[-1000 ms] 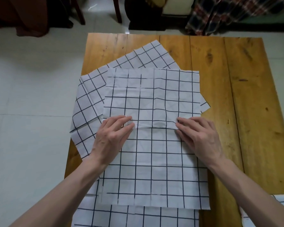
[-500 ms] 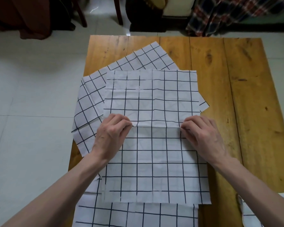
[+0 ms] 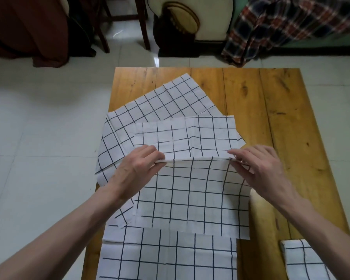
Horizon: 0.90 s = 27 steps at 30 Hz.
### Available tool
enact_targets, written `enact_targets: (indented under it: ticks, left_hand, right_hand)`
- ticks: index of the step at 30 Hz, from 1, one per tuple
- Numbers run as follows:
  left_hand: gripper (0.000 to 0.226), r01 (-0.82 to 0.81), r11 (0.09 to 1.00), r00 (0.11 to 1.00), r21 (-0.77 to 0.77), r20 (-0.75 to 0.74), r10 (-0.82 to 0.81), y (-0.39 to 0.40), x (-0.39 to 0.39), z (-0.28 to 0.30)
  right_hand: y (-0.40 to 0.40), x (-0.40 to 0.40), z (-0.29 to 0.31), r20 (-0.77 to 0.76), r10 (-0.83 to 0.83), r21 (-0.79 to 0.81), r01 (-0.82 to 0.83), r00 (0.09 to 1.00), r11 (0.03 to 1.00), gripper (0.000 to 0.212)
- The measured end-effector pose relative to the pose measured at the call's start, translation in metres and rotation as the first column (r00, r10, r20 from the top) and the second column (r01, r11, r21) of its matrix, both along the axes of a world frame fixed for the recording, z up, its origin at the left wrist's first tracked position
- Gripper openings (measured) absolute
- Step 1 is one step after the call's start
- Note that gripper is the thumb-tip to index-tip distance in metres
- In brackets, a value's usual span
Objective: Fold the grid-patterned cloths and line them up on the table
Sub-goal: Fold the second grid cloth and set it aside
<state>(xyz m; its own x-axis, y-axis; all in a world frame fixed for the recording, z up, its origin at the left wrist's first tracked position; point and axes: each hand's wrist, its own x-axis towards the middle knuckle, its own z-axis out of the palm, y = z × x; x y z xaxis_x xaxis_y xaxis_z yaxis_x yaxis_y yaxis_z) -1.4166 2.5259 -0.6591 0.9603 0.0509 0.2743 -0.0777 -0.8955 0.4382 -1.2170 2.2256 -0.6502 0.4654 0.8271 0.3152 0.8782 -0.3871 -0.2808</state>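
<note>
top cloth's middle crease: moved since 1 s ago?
Yes. Both hands, left hand and right hand, have pinched the top cloth at the crease and lifted it off the table.

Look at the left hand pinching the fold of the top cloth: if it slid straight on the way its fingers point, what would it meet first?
The left hand points right, along the raised fold of the top cloth. It would probably meet the right hand first, pinching the same fold's other end.

Room beyond my wooden table [image 3: 291, 122]

I'm seeing glossy pale floor tiles [image 3: 38, 128] reflecting light; chair legs [image 3: 141, 23] standing at 11 o'clock, plaid fabric [image 3: 281, 27] draping at 1 o'clock.
</note>
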Motion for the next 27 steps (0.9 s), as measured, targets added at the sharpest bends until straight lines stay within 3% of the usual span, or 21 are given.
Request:
enact_targets:
  ticks: [4,11,15,19,24,27]
  left_hand:
    - [0.019,-0.025,0.998,1.0,0.065,0.012,0.024,0.01,0.017,0.025]
    - [0.019,-0.104,0.983,0.991,0.152,0.105,0.088,0.029,0.045,0.083]
    - [0.023,-0.06,0.963,0.979,0.264,0.206,0.004,0.03,0.04,0.097]
    - [0.043,-0.021,0.962,0.983,0.274,0.182,-0.03,0.019,0.015,0.079]
    - [0.044,0.025,0.967,0.994,0.252,0.098,-0.051,-0.01,-0.023,0.036]
    - [0.062,0.03,0.976,0.999,0.216,0.03,-0.038,-0.026,-0.044,0.01]
  right_hand:
    - [0.017,0.015,0.018,0.042,0.015,-0.038,-0.013,0.999,0.999,0.008]
    - [0.038,0.036,0.074,0.021,-0.107,0.016,0.106,0.994,0.994,0.012]
    - [0.027,0.029,0.093,0.115,-0.127,0.03,0.124,0.985,0.992,0.016]
    - [-0.003,0.005,0.087,0.174,-0.143,0.002,0.145,0.974,0.989,0.023]
    - [-0.043,-0.029,0.039,0.109,-0.154,-0.119,0.167,0.982,0.979,0.052]
    - [-0.059,-0.045,0.013,0.064,-0.159,-0.206,0.169,0.985,0.964,0.066]
